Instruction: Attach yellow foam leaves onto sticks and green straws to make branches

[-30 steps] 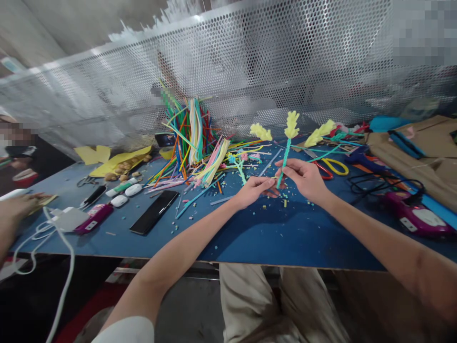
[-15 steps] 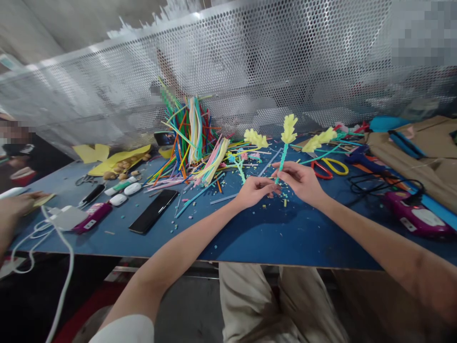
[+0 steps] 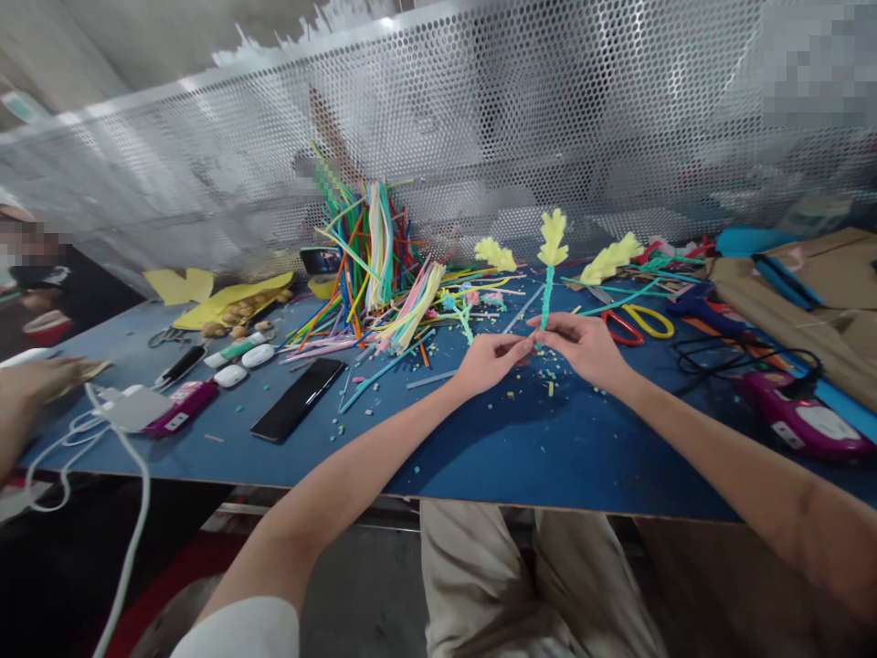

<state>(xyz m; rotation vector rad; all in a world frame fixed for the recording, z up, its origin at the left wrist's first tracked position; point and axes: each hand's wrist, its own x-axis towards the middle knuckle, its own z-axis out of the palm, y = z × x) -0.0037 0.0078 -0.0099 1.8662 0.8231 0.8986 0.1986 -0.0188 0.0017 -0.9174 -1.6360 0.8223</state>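
Between my hands stands a pipe-cleaner flower, nearly upright, with a yellow zigzag-edged top [image 3: 552, 239] and a fuzzy teal stem [image 3: 546, 297]. My right hand [image 3: 586, 349] pinches the stem low down between thumb and fingers. The closed fingertips of my left hand [image 3: 486, 361] meet the right ones at the stem's lower end, which they hide. Two more yellow fuzzy pieces, one on the left [image 3: 495, 253] and one on the right [image 3: 612, 260], show behind; whether they join this stem I cannot tell.
Bundled coloured pipe cleaners [image 3: 376, 247] stand at the back, with clippings scattered around. A phone [image 3: 298, 399] lies left, scissors [image 3: 637, 323] right. Beyond them is a purple power strip [image 3: 805, 416] with a black cable. Another person's hand [image 3: 47, 388] is at far left.
My left fingertips have moved in closer to the right ones at the stem's base. The flower stands a little straighter, and the view has shifted slightly.
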